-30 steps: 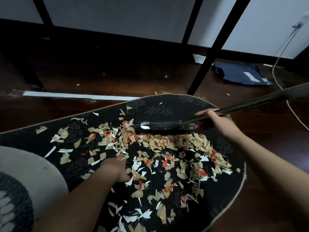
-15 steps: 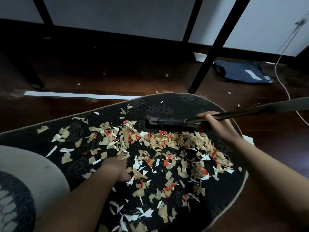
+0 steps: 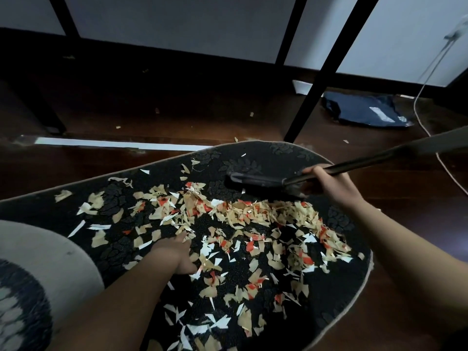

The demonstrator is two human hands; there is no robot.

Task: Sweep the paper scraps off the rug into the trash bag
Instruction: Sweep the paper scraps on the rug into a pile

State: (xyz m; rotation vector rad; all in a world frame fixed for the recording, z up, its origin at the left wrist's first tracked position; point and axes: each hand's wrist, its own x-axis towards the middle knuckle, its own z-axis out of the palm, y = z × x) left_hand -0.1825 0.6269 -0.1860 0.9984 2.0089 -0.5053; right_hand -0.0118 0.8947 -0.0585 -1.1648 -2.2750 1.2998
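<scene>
A dark patterned rug (image 3: 263, 153) lies on the wooden floor, strewn with tan, white and red paper scraps (image 3: 253, 224). My right hand (image 3: 329, 184) grips the low end of a black broom (image 3: 255, 182), whose head rests on the rug just behind the far edge of the scrap pile. My left hand (image 3: 174, 252) presses flat on the rug among the scraps, fingers spread. A dark blue trash bag (image 3: 364, 111) lies crumpled on the floor at the back right, beyond the rug.
Black metal furniture legs (image 3: 321, 79) stand just beyond the rug's far edge. A white cable (image 3: 425, 127) runs down the right side of the floor. A grey and dark cushion-like shape (image 3: 33, 279) sits at the lower left. A few scraps lie on the floor.
The broom head has drawn back to the right and away from the pile, leaving scraps bunched in a ridge. My left hand has stayed in place.
</scene>
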